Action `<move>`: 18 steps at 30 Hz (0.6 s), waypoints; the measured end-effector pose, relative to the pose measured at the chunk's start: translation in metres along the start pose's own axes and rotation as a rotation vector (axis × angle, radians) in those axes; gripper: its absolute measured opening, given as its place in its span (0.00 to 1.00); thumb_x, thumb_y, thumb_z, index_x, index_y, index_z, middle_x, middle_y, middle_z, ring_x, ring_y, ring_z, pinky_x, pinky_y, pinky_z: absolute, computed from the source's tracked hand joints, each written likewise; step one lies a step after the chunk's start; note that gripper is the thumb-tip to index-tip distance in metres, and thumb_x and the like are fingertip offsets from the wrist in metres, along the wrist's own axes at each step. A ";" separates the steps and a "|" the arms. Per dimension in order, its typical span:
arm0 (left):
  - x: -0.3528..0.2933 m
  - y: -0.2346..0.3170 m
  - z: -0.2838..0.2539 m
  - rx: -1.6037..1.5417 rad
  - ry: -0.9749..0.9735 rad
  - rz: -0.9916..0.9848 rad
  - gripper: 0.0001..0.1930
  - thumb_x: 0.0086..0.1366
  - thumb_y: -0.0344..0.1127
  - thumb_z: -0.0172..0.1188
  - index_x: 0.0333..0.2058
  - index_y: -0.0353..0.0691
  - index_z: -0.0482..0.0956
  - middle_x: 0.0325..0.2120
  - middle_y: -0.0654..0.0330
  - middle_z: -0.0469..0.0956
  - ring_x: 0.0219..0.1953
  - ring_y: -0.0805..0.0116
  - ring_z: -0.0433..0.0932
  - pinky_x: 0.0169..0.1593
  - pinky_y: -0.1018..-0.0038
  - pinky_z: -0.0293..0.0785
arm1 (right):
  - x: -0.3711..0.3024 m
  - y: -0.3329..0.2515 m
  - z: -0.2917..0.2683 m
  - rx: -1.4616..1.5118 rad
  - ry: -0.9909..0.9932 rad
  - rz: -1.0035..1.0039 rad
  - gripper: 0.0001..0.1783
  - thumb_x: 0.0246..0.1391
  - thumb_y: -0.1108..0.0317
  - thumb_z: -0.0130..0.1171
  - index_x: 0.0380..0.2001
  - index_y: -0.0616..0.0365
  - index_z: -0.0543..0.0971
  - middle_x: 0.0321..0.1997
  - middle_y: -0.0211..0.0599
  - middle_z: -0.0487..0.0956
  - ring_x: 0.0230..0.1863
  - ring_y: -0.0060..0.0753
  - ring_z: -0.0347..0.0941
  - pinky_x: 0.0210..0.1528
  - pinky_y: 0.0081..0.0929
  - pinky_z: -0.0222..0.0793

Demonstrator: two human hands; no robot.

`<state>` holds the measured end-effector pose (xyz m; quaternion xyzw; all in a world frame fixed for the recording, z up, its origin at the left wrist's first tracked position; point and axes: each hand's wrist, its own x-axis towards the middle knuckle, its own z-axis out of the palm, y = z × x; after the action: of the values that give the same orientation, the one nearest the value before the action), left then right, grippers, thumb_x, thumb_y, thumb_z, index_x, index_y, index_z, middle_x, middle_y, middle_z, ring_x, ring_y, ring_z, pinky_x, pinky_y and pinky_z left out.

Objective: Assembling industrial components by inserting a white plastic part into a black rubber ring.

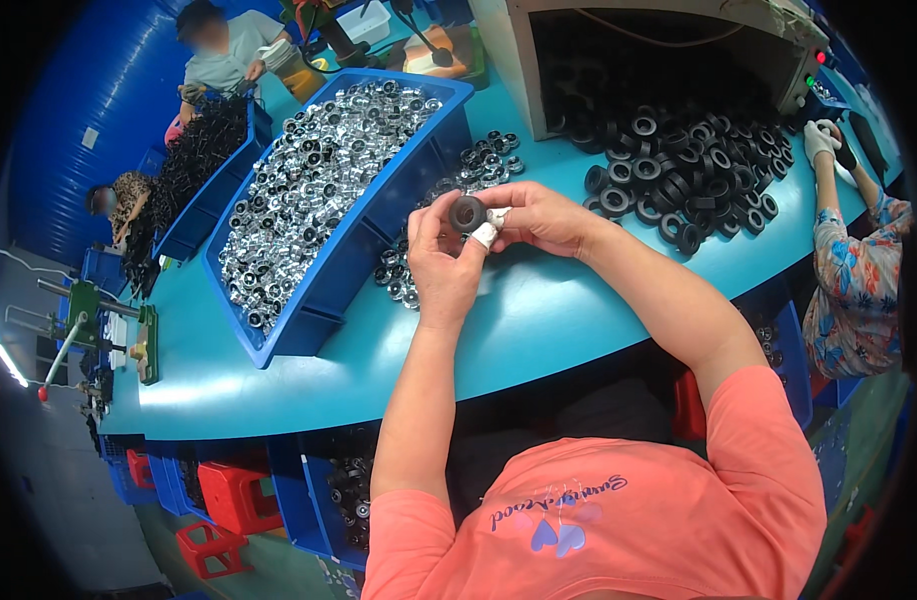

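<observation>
A small black rubber tyre is held up over the table by both of my hands. The fingers and thumb of my left hand close around its left side. On its other side, my right hand pinches it, with white wrapping on the digits. Whether a hub sits inside the tyre cannot be made out. Just beyond and beneath my hands lie loose shiny silver wheel hubs. To the right is a heap of black tyres, spilling onto the table.
A blue bin full of silver hubs stands left of my hands on the turquoise table. Behind the tyres is a pale machine housing. A gloved co-worker's hand is at right; another person sits far left. Red stools stand below.
</observation>
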<state>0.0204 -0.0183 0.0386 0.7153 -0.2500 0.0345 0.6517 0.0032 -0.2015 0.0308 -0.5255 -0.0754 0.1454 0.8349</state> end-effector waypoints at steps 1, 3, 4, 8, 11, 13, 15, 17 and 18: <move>0.000 -0.002 -0.001 -0.020 -0.013 -0.019 0.24 0.60 0.23 0.67 0.56 0.34 0.75 0.45 0.61 0.72 0.47 0.71 0.78 0.47 0.74 0.81 | 0.000 0.000 0.000 0.000 0.012 -0.003 0.20 0.62 0.70 0.60 0.57 0.59 0.78 0.50 0.33 0.81 0.44 0.22 0.78 0.46 0.21 0.77; 0.001 -0.004 -0.001 -0.083 -0.031 -0.050 0.25 0.62 0.24 0.65 0.58 0.32 0.73 0.48 0.59 0.73 0.50 0.69 0.78 0.49 0.73 0.81 | -0.002 -0.003 0.004 -0.018 0.050 -0.016 0.20 0.61 0.71 0.61 0.57 0.60 0.78 0.49 0.33 0.81 0.43 0.21 0.78 0.45 0.20 0.77; 0.002 -0.005 -0.001 -0.115 -0.040 -0.066 0.25 0.63 0.24 0.64 0.60 0.31 0.71 0.50 0.58 0.74 0.51 0.68 0.78 0.50 0.73 0.81 | -0.002 -0.003 0.005 -0.027 0.070 -0.022 0.20 0.61 0.71 0.61 0.57 0.60 0.78 0.49 0.33 0.82 0.42 0.21 0.78 0.44 0.20 0.76; 0.006 -0.020 -0.007 -0.424 -0.122 -0.212 0.28 0.67 0.28 0.62 0.63 0.32 0.67 0.54 0.55 0.75 0.53 0.64 0.78 0.52 0.70 0.80 | 0.001 -0.004 0.007 -0.214 0.189 -0.151 0.19 0.58 0.74 0.62 0.54 0.62 0.79 0.46 0.33 0.82 0.37 0.19 0.77 0.39 0.18 0.75; 0.008 -0.022 -0.011 -0.710 -0.201 -0.291 0.30 0.67 0.31 0.62 0.65 0.33 0.65 0.55 0.55 0.76 0.53 0.63 0.78 0.55 0.68 0.78 | 0.001 -0.002 0.014 -0.284 0.265 -0.281 0.18 0.56 0.75 0.63 0.51 0.63 0.80 0.44 0.33 0.82 0.34 0.18 0.76 0.36 0.17 0.74; 0.009 -0.022 -0.013 -0.815 -0.239 -0.328 0.31 0.67 0.33 0.62 0.66 0.33 0.64 0.56 0.55 0.75 0.53 0.62 0.78 0.56 0.66 0.78 | -0.002 -0.005 0.017 -0.316 0.290 -0.333 0.18 0.55 0.76 0.63 0.50 0.63 0.80 0.43 0.33 0.81 0.33 0.17 0.75 0.34 0.17 0.74; 0.009 -0.023 -0.015 -0.834 -0.243 -0.339 0.32 0.67 0.33 0.62 0.67 0.33 0.63 0.57 0.54 0.75 0.54 0.62 0.77 0.56 0.66 0.77 | -0.002 -0.004 0.017 -0.360 0.323 -0.372 0.17 0.55 0.75 0.63 0.49 0.61 0.81 0.42 0.32 0.81 0.33 0.17 0.75 0.34 0.17 0.73; 0.009 -0.023 -0.015 -0.839 -0.242 -0.337 0.33 0.67 0.33 0.62 0.67 0.33 0.62 0.58 0.54 0.74 0.55 0.62 0.77 0.57 0.66 0.77 | -0.003 -0.003 0.019 -0.445 0.348 -0.432 0.16 0.54 0.75 0.64 0.48 0.60 0.81 0.41 0.31 0.80 0.32 0.16 0.74 0.33 0.17 0.73; 0.009 -0.021 -0.014 -0.833 -0.238 -0.330 0.33 0.67 0.32 0.62 0.67 0.33 0.62 0.58 0.54 0.74 0.56 0.62 0.77 0.57 0.66 0.76 | -0.003 -0.004 0.020 -0.509 0.357 -0.471 0.16 0.54 0.75 0.64 0.47 0.59 0.82 0.40 0.31 0.80 0.32 0.17 0.74 0.33 0.17 0.73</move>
<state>0.0407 -0.0071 0.0245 0.4218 -0.1986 -0.2553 0.8470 -0.0047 -0.1870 0.0432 -0.7011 -0.0813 -0.1675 0.6884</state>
